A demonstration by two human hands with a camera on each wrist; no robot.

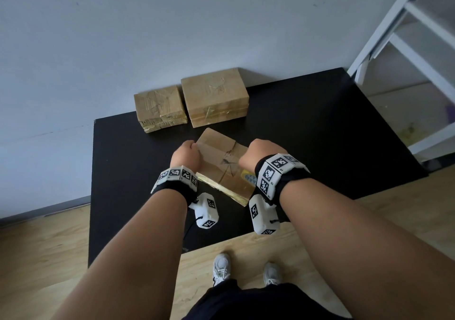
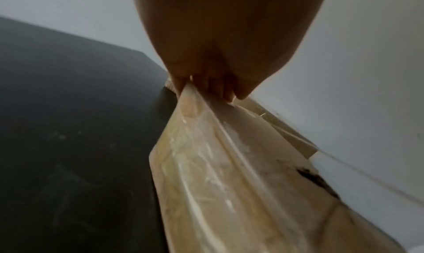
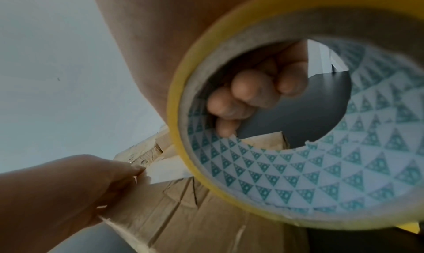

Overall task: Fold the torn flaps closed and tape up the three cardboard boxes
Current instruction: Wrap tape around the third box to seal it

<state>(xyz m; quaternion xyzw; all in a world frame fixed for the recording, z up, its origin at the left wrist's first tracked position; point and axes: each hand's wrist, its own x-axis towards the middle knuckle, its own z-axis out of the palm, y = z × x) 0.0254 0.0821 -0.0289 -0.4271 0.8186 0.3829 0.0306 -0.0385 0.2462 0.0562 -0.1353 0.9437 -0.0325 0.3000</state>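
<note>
Three cardboard boxes sit on a black table (image 1: 320, 127). A small box (image 1: 160, 109) and a larger box (image 1: 214, 97) stand taped against the wall. The third box (image 1: 221, 162) lies turned at an angle between my hands. My left hand (image 1: 189, 152) pinches the clear tape end (image 2: 190, 102) at the box's left edge, thumb under the film. My right hand (image 1: 258, 154) grips the yellow tape roll (image 3: 298, 166) at the box's right side, with fingers (image 3: 247, 90) curled through its patterned core. A clear strip runs across the box top (image 3: 195, 220) between them.
A grey wall rises right behind the back boxes. A white frame with rungs (image 1: 406, 36) stands at the right past the table's corner. Wood floor (image 1: 49, 246) surrounds the table, and my white shoes (image 1: 221, 268) stand at its front edge.
</note>
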